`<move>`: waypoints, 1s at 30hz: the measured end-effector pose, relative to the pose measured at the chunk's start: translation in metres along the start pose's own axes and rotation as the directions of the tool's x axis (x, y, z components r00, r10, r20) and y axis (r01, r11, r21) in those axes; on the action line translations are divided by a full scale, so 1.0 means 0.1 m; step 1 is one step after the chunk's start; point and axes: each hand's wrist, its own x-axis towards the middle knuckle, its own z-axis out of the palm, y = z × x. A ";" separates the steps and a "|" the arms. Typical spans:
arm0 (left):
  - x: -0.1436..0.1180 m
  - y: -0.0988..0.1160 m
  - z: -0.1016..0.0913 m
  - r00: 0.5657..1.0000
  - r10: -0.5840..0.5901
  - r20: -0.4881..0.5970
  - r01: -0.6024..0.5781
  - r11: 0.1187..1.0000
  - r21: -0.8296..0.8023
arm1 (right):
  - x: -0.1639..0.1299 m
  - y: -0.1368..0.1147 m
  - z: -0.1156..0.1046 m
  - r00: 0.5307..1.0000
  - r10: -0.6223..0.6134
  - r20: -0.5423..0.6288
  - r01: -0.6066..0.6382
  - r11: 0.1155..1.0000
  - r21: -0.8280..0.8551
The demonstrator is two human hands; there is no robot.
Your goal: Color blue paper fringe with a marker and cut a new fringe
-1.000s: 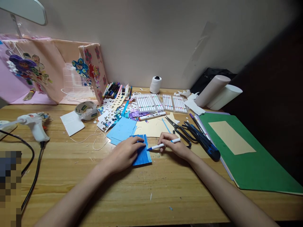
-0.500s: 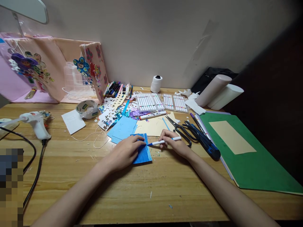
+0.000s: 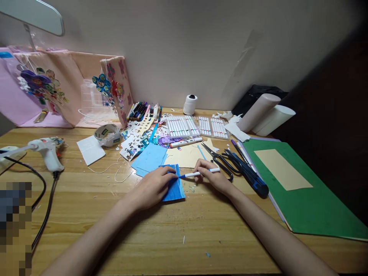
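Observation:
My left hand (image 3: 155, 182) lies flat over the left part of a small sheet of paper (image 3: 176, 191) coloured dark blue, its fingers stretched out and pressing it to the table. Between the fingers of my right hand (image 3: 211, 174) is a white marker with a blue tip (image 3: 198, 173). The tip meets the paper's right side, close to my left fingertips. A paler strip shows along that right edge. Light blue paper (image 3: 151, 155) lies just beyond my left hand. Black-handled scissors (image 3: 220, 159) rest past my right hand, beside a dark blue and black cutter (image 3: 253, 180).
Cut paper scraps (image 3: 138, 138), cased markers (image 3: 182, 126) and a thread spool (image 3: 190, 104) stand toward the wall. A glue gun (image 3: 47, 153) and tape roll (image 3: 107, 134) are at left. A green board (image 3: 310, 207) bearing a cream sheet (image 3: 283, 168) covers the right side.
The camera view has shifted slightly, so everything sits a little lower. Both hands keep nearly the same places, and the marker tip stays at the paper's right side.

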 end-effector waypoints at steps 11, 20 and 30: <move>0.00 0.01 0.00 1.000 -0.008 -0.013 0.008 1.000 -0.009 | 0.00 0.02 0.00 1.000 -0.007 -0.006 0.007 1.000 0.005; 0.00 -0.01 0.01 1.000 -0.007 -0.010 0.007 1.000 -0.007 | 0.00 0.01 -0.01 0.999 -0.026 -0.041 0.027 1.000 0.015; 0.00 -0.01 0.01 1.000 0.003 -0.007 -0.003 1.000 -0.008 | -0.01 -0.01 -0.01 1.000 0.002 0.014 -0.002 1.000 0.003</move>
